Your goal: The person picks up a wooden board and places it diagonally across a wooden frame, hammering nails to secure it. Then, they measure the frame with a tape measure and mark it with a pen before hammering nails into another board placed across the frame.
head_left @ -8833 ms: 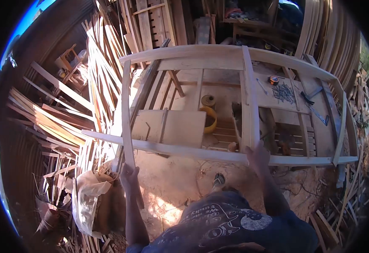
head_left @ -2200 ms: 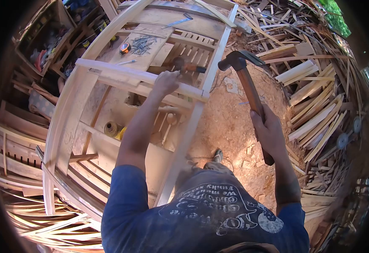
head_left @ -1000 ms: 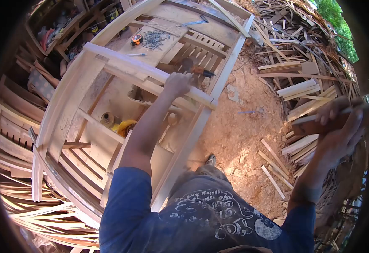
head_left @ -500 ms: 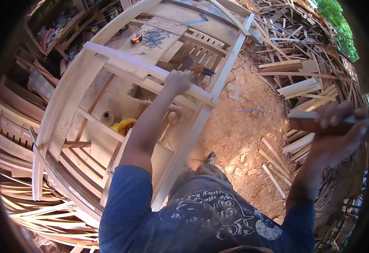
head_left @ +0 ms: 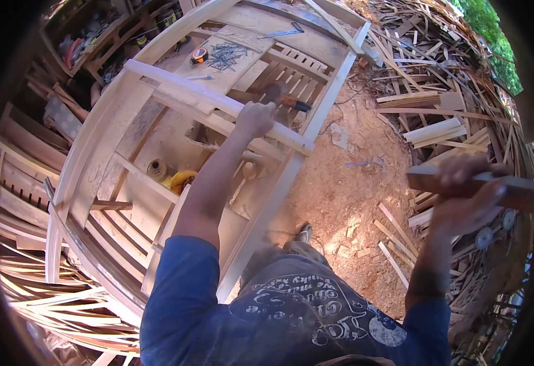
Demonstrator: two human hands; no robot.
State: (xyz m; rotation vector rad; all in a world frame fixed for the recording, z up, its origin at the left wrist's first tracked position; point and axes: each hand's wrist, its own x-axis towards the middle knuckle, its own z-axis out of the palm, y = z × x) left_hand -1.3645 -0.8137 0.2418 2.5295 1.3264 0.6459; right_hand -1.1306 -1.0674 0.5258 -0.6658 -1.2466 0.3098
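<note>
My left hand (head_left: 256, 118) is closed round a pale wooden rail (head_left: 187, 90) that lies across a large wooden frame (head_left: 267, 213). Just beyond its knuckles, a hammer (head_left: 294, 102) with a brown and black handle lies over slats. Off to the right, well apart from the frame, my right hand (head_left: 467, 195) grips a thick, squared wooden block (head_left: 425, 179) from below, fingers over its top. The block's far end fades into the dark edge of the view. On a board in the frame are a tape measure (head_left: 199, 55) and a pile of nails (head_left: 227, 56).
A blue-bladed square (head_left: 282, 30) lies at the frame's far side. Inside the frame sit a roll of tape (head_left: 156, 169) and a yellow item (head_left: 180, 181). Wood strips (head_left: 395, 238) and offcuts (head_left: 435, 131) litter the dirt floor (head_left: 340, 201) at right.
My right hand has shifted slightly left with the wooden block, and more of the block's side shows. My left hand stays in place on the rail.
</note>
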